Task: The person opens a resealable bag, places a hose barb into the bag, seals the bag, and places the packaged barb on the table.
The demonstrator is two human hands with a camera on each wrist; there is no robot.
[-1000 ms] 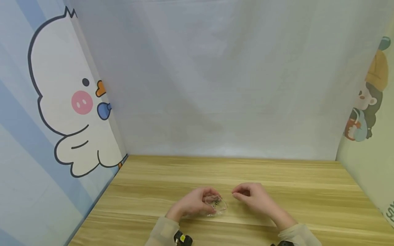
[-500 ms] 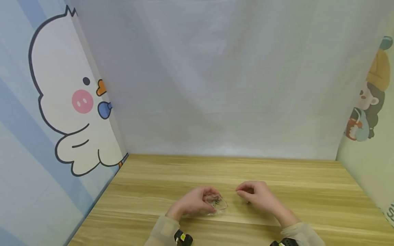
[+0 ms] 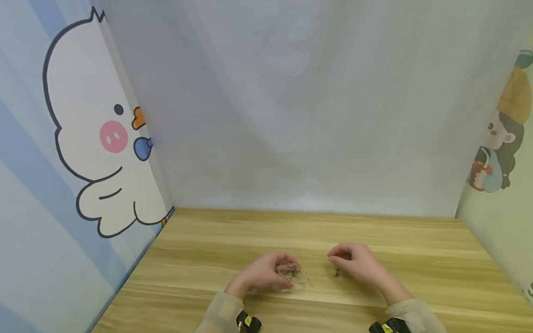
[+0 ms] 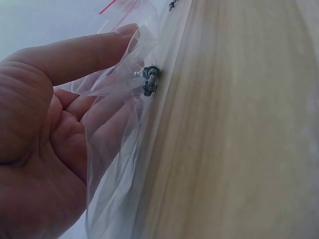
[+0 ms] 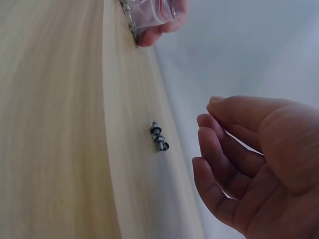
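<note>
My left hand (image 3: 263, 274) holds a clear zip bag (image 3: 300, 282) low over the table, thumb and fingers gripping its side near the open mouth. Small dark metal screw-like pieces (image 4: 150, 79) show through the plastic in the left wrist view. To the right, a small cluster of similar metal fittings (image 3: 336, 272) lies on the wood, seen closer in the right wrist view as little threaded fittings (image 5: 158, 137) with collars. Just beside them is my right hand (image 3: 358, 264), its fingers loosely bent, thumb near the index finger, with nothing visible between them.
The wood-grain table (image 3: 233, 231) runs back to a pale grey curtain (image 3: 308, 115). A blue-and-white cartoon panel (image 3: 91, 138) borders the left side, and a pale green one (image 3: 491, 203) the right. Black wrist cameras (image 3: 249, 322) are strapped to both arms.
My right hand has moved right and slightly away, uncovering the small metal fittings on the table. The left hand and its bag have hardly moved.
</note>
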